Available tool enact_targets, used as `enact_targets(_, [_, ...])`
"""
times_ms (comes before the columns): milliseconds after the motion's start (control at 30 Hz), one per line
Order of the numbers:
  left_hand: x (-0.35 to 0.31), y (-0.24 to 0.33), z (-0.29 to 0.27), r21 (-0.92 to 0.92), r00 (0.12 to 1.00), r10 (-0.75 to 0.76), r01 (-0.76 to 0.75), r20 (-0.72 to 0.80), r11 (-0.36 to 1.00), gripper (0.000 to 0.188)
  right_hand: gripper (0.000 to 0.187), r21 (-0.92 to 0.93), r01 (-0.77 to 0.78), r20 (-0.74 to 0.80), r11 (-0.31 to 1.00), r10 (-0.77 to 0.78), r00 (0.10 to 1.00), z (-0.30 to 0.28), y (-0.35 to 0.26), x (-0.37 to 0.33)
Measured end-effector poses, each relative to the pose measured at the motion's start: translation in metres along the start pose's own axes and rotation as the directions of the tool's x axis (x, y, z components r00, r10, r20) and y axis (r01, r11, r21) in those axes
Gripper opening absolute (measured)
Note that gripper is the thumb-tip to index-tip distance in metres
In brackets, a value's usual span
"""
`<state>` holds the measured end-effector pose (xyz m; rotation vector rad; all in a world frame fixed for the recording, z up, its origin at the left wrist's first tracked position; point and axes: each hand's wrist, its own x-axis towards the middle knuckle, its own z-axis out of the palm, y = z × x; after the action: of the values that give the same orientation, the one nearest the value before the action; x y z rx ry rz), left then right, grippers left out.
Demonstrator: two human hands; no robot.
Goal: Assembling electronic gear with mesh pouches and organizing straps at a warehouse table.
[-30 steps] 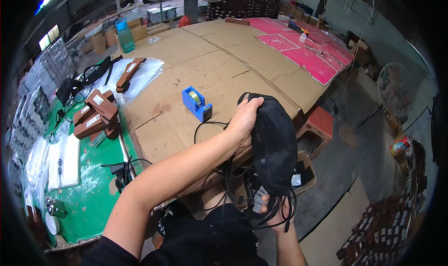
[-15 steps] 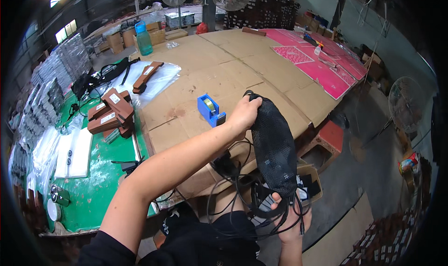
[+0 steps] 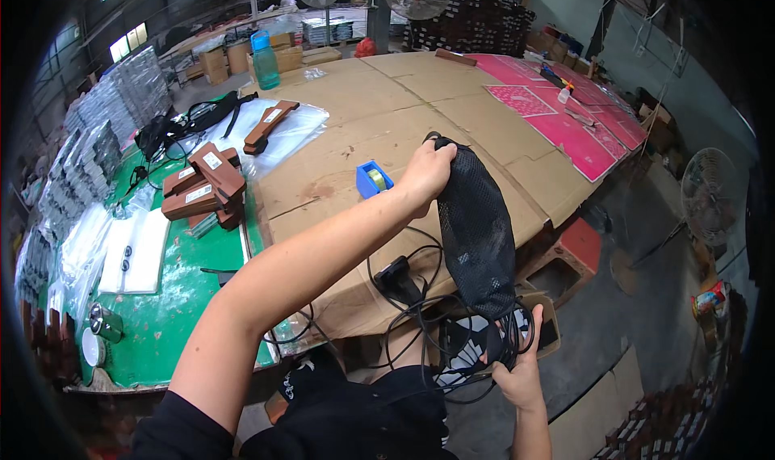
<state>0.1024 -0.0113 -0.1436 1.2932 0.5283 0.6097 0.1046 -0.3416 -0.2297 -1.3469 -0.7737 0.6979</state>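
Observation:
A long black mesh bag [image 3: 478, 226] hangs slanting over the table's near right edge. My left hand [image 3: 429, 173] pinches its upper end. At its lower end, my right hand [image 3: 521, 371] is closed around a bundle of thin black cables [image 3: 507, 339], with the thumb and a finger showing on either side. Looser loops of cable trail left across my lap. Against the table's near edge lies a black box-shaped piece [image 3: 397, 281] among these loops. What fills the bag cannot be made out through the mesh.
Cardboard [image 3: 355, 137] covers the table. A blue tape dispenser [image 3: 374, 180] stands beyond my left forearm. Brown wooden-looking pieces [image 3: 211, 181] are stacked at left, near black straps [image 3: 182, 125]. A teal bottle [image 3: 264, 63] stands farther back. A red stool [image 3: 577, 246] is at right.
My right hand has shifted up slightly and now closes around the cables below the bag. The bag hangs a little straighter. My left hand keeps its hold, and the whole view has shifted slightly.

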Motion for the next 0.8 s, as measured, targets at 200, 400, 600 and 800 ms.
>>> enact_targets(200, [0.002,0.005,-0.004,0.038,0.999,0.027,-0.025,-0.043,0.999,0.043,0.096,-0.266,0.044,-0.076,0.963,-0.067,0.995,0.016,-0.003,0.006])
enact_targets(400, [-0.007,0.016,0.007,0.083,0.999,0.036,-0.036,0.006,0.996,0.041,0.094,-0.093,-0.006,-0.130,0.996,-0.006,0.992,0.007,0.018,0.016])
enact_targets(600, [-0.014,0.018,0.012,0.166,0.998,0.050,-0.043,-0.042,0.985,0.036,0.112,-0.121,-0.169,-0.105,0.978,0.156,0.982,0.024,-0.005,0.021])
enact_targets(800, [-0.008,0.015,0.021,0.216,0.996,0.090,-0.090,0.009,0.972,0.041,0.116,-0.642,0.216,-0.034,0.736,-0.309,0.950,0.028,0.016,0.019])
